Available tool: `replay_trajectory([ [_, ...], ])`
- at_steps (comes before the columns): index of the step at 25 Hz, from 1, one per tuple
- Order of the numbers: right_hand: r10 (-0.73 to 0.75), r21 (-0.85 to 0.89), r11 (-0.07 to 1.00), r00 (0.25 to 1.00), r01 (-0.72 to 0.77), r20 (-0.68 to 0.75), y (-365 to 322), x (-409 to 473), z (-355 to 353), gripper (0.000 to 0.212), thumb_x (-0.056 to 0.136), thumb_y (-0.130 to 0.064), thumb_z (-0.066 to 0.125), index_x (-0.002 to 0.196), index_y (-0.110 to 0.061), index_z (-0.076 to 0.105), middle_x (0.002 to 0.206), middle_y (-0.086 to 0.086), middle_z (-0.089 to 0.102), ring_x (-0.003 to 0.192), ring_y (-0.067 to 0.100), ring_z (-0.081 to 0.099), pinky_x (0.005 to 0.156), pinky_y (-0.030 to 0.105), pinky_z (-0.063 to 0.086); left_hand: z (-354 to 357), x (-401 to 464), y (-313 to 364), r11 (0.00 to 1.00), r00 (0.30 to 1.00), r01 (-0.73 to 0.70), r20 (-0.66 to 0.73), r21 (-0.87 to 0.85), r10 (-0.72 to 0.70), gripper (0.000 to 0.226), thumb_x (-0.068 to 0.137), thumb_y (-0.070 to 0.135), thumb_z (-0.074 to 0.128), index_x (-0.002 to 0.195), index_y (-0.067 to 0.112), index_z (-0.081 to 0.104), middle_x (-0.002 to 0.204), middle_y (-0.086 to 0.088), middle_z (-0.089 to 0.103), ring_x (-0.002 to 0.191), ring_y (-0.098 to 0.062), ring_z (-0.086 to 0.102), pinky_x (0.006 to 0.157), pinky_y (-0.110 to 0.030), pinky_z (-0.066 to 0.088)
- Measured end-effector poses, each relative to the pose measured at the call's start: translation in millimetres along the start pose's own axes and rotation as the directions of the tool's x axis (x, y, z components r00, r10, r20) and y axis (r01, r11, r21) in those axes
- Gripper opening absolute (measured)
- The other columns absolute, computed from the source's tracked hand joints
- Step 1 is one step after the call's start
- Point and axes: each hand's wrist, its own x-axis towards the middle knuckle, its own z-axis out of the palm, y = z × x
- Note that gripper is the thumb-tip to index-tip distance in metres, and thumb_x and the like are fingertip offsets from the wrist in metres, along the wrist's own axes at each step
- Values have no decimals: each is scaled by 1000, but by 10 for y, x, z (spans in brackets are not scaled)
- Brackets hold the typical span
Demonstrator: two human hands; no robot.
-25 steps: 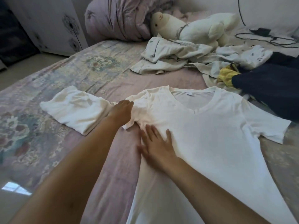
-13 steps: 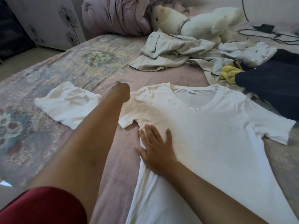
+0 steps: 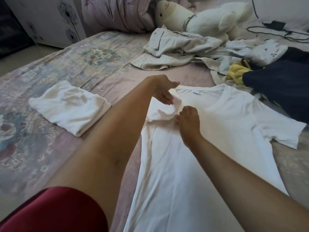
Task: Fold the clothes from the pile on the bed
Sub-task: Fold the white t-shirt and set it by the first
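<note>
2 hands work over 1 white T-shirt (image 3: pixel 209 148) spread face up on the bed (image 3: pixel 83 64), its collar toward 12 o'clock and its hem running off the bottom of view at 6 o'clock. It looks like thin, limp cotton: light, soft, with no stiffness at all, so I judge it will sag and crease wherever it is lifted and will hold only the folds pressed into it. The shoulder seam, the sleeve edge and the side hem seem the best places to take it, since a pinch in mid-panel would only bunch the cloth.

At 1 o'clock, the unfolded pile (image 3: pixel 192 46) lies well apart from the shirt's chest, with a dark navy garment (image 3: pixel 284 91) at 2 o'clock near the shirt's other sleeve. At 9 o'clock, 1 folded white garment (image 3: pixel 70 108) sits just beside the left forearm.

At the shirt's 11 o'clock corner, the sleeve (image 3: pixel 163 113) is being turned inward over the chest. The left hand (image 3: pixel 163 91) reaches across above it; its fingers look fairly straight, tips touching the lifted cloth at the shoulder, though whether they pinch it I cannot tell. The right hand (image 3: pixel 188 119) rests on the chest just beside the sleeve, fingers curled, fingertips pressing or nipping the fold line.
</note>
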Motion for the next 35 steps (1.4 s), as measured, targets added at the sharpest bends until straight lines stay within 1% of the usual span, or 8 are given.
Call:
replay_trajectory([
  [3, 103, -140, 985, 995, -101, 5, -40, 207, -45, 47, 93, -38, 45, 128, -8, 43, 116, 11, 57, 107, 31, 57, 95, 38, 46, -88, -19, -129, 971, 987, -141, -109, -192, 121, 28, 101, 28, 39, 121, 8, 42, 92, -19, 57, 68, -26, 62, 61, -33, 55],
  [6, -20, -487, 872, 997, 51, 69, -122, 356, -37, 54, 93, -36, 50, 137, -6, 38, 136, 12, 43, 125, 31, 42, 97, 32, 36, -267, -111, -407, 940, 868, -213, -391, 265, 307, 22, 99, 24, 42, 108, 7, 54, 100, -13, 55, 81, -21, 54, 71, -28, 43],
  [9, -64, -759, 634, 988, 150, 141, -170, 588, 63, 55, 93, -45, 49, 129, -3, 47, 134, 15, 45, 126, 34, 38, 98, 36, 34, -102, -424, -811, 807, 963, -204, -34, 555, 267, 76, 90, 48, 55, 147, 8, 24, 149, -2, 29, 137, -17, 30, 109, -27, 25],
  [12, -61, -875, 453, 985, 171, 161, -172, 732, 142, 47, 90, -43, 56, 119, -6, 55, 126, 13, 53, 119, 32, 44, 93, 35, 38, 87, -520, -1266, 532, 966, -231, 127, 815, 225, 100, 84, 58, 56, 150, 7, 0, 156, 0, -6, 145, -16, -5, 116, -26, -1],
  [16, -120, -834, 503, 974, 228, 194, -273, 727, 168, 25, 93, -18, 50, 113, -4, 54, 118, 12, 59, 111, 32, 54, 85, 33, 42, 206, -484, -1388, 451, 781, -408, 49, 794, 622, 55, 98, 38, 34, 137, 0, 45, 145, -20, 38, 137, -33, 34, 113, -35, 22],
  [25, -36, -968, 211, 991, 137, 132, -357, 658, 167, 38, 90, -17, 49, 127, -12, 42, 129, 6, 49, 123, 26, 44, 95, 35, 34, 216, -505, -1437, 457, 750, -544, 164, 704, 640, 54, 95, 52, 28, 133, 22, 54, 141, -6, 48, 135, -20, 40, 112, -29, 28],
  [31, -4, -784, 565, 951, 258, 310, -407, 877, 501, 39, 93, -42, 47, 66, -17, 37, 95, 11, 55, 112, 35, 52, 84, 36, 40, 212, -489, -1464, 409, 729, -549, 179, 729, 661, 51, 96, 45, 41, 138, 17, 48, 142, -10, 47, 133, -23, 42, 111, -27, 29],
  [35, -125, -816, 512, 963, 268, 238, -458, 929, 496, 16, 92, -20, 51, 90, -6, 57, 101, 14, 61, 107, 34, 57, 72, 29, 36, 266, -506, -1396, 484, 781, -451, 69, 750, 621, 69, 90, 31, 58, 142, -5, 31, 147, -19, 35, 138, -28, 32, 111, -22, 21],
])
